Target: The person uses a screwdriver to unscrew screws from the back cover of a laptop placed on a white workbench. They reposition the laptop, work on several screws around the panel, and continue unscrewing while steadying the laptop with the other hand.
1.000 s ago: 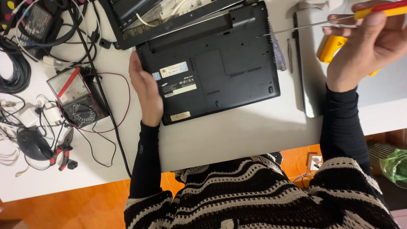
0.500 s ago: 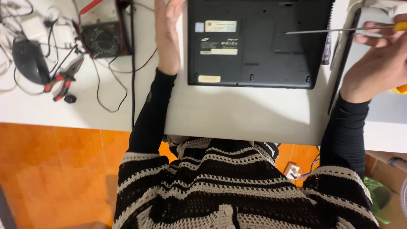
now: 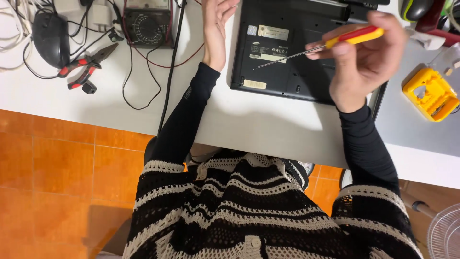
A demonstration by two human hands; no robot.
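A black laptop lies bottom side up on the white table. My left hand rests flat with fingers apart against the laptop's left edge. My right hand is raised above the laptop's right part and grips a screwdriver with a red and yellow handle. Its thin metal shaft points left and down over the laptop's underside, and the tip hovers near the white labels.
A multimeter with red and black leads, red-handled pliers and a black mouse lie at the left of the table. A yellow plastic holder sits on a grey panel at the right. An orange tiled floor lies below.
The view has tilted down and shifted, so the laptop sits higher in the frame. My right hand with the screwdriver has moved left over the laptop. My left hand stays at the laptop's left edge.
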